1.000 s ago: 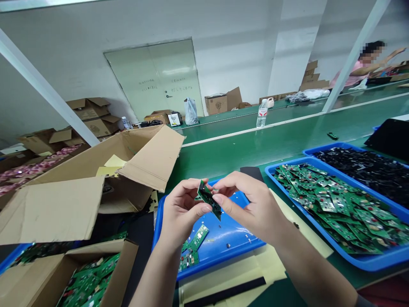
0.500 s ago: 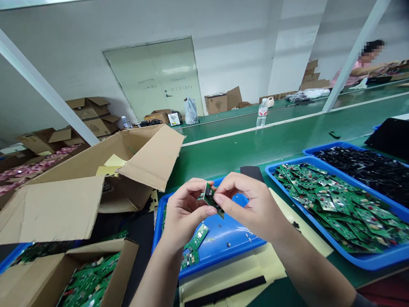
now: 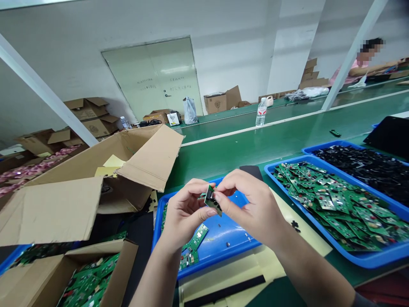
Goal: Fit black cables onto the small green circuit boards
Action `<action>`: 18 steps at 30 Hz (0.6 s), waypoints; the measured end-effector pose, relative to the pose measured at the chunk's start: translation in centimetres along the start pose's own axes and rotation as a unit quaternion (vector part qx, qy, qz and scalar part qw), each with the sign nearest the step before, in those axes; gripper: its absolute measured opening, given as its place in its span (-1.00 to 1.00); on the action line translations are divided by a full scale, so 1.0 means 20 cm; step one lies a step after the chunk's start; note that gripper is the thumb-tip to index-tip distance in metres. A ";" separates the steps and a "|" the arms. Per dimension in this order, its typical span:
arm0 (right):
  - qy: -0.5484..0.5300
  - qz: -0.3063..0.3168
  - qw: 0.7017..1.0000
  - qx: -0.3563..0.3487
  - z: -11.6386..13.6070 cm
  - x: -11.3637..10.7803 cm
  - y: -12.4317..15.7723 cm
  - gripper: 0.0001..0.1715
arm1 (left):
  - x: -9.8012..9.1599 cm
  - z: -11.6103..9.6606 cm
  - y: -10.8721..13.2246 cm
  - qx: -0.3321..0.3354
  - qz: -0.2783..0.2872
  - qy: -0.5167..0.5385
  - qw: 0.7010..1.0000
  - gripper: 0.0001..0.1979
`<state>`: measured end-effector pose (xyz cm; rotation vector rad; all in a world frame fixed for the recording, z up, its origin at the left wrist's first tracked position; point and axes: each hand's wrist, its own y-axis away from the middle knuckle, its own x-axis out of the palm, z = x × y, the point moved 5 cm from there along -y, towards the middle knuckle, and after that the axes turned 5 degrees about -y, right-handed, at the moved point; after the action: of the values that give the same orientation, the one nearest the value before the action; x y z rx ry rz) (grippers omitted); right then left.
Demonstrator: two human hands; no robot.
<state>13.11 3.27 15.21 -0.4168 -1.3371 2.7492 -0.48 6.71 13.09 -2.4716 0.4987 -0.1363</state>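
Observation:
Between my hands a small green circuit board (image 3: 214, 205) is held up on a tilt, with a black part on its face. My left hand (image 3: 183, 211) grips the board by its edges between thumb and fingers. My right hand (image 3: 247, 204) is closed, with thumb and forefinger pinched at the black part; whether a separate small piece sits in that pinch is hidden. Below them lies a blue tray (image 3: 234, 245) with several green boards (image 3: 193, 247) at its left side and small loose bits on its bottom.
To the right stand a blue tray of circuit boards (image 3: 332, 204) and a tray of black parts (image 3: 364, 170). At the left are a large open carton (image 3: 150, 160) and a smaller box of boards (image 3: 96, 277). A water bottle (image 3: 261, 113) stands farther back. A person (image 3: 354, 70) works at far right.
The board has tilted slightly between my fingers, and my right hand has shifted a little at the black part. Both hands keep their hold; the view has moved very slightly.

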 end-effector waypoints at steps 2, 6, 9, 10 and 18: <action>0.029 0.001 0.999 -0.023 0.01 0.00 0.00 -0.88 | 0.00 0.00 0.00 -0.006 0.001 0.001 1.000 -0.75; 0.091 -0.005 0.992 -0.083 0.03 -0.01 0.00 -0.87 | -0.01 0.00 0.00 -0.021 0.018 -0.001 1.000 -0.77; 0.133 -0.019 0.983 -0.123 0.03 -0.01 0.00 -0.86 | -0.01 0.00 0.00 -0.038 0.042 0.007 0.998 -0.78; 0.145 -0.021 0.980 -0.133 0.03 -0.02 0.00 -0.86 | -0.01 0.00 0.00 -0.045 0.051 0.014 0.998 -0.78; 0.195 -0.006 0.961 -0.198 0.03 -0.02 0.00 -0.83 | 0.00 0.04 0.02 -0.166 0.119 0.096 0.974 -0.79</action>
<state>13.26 2.75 15.67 -0.9113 -1.7471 2.2096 -0.43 6.77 12.26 -2.7094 0.9667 -0.2104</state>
